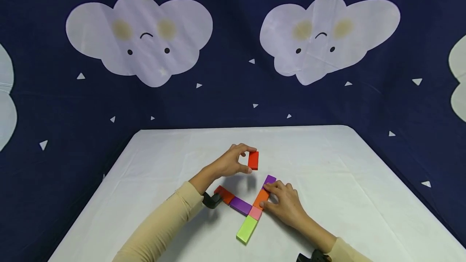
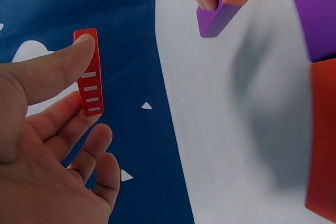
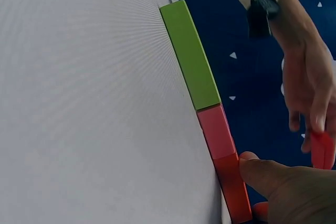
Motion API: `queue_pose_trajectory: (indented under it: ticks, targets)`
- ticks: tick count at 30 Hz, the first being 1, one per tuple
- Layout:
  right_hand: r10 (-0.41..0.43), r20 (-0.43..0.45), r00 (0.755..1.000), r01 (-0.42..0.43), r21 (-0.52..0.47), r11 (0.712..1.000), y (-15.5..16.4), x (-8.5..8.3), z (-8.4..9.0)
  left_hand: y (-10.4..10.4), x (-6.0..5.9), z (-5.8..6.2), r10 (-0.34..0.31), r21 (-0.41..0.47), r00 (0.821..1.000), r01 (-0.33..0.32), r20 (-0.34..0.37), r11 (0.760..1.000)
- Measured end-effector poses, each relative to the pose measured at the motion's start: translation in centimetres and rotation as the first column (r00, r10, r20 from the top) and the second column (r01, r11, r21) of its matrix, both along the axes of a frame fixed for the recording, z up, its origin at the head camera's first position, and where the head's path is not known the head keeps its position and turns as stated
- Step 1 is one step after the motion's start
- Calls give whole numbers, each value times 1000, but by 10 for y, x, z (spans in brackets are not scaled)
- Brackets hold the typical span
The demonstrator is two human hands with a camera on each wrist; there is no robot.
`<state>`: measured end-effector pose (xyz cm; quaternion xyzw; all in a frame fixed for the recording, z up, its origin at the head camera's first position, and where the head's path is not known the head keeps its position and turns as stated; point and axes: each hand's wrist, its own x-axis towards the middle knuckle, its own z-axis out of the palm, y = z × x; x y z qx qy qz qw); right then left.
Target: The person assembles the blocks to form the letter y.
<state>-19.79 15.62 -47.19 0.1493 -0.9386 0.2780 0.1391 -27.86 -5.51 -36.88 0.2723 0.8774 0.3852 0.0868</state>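
Note:
My left hand (image 1: 229, 163) pinches a red block (image 1: 253, 160) between thumb and fingertips, raised above the table. In the left wrist view, pale bars mark the red block's (image 2: 91, 87) narrow side. My right hand (image 1: 285, 203) grips the orange block (image 1: 261, 198), thumb against its side and index finger near its seam with a purple block (image 1: 270, 179). A pink block (image 1: 255, 213) joins the orange one to a light green block (image 1: 246, 229). From the pink block, another purple block (image 1: 240, 205) and a red-orange block (image 1: 224, 194) branch off to the left.
A white cloth covers the table (image 1: 327, 173). Behind it hangs a dark blue curtain (image 1: 233, 92) with clouds and small triangles. Dark wrist devices sit on both arms; the left one (image 1: 212, 200) is close to the red-orange block.

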Motion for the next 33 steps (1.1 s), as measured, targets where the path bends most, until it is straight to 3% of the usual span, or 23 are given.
queue_pose_trajectory:
  ticks: [5, 13, 20, 33]
  targets:
    - [-5, -3, 1000, 5, 1, 1000, 0, 0, -1, -17, 23, 1, -39, 13, 999, 39, 15, 999]
    - [4, -35, 999, -4, 6, 1000, 0, 1, -4, -41, 53, -13, -69, 39, 997, 67, 45, 997]
    - [6, -31, 999, -5, 11, 1000, -1, 0, -2, -55, 74, -24, -89, 99, 993, 81, 74, 992]
    - [9, -52, 999, -9, 5, 1000, 0, 2, -2, -75, 112, -41, -178, 71, 971, 168, 159, 983]
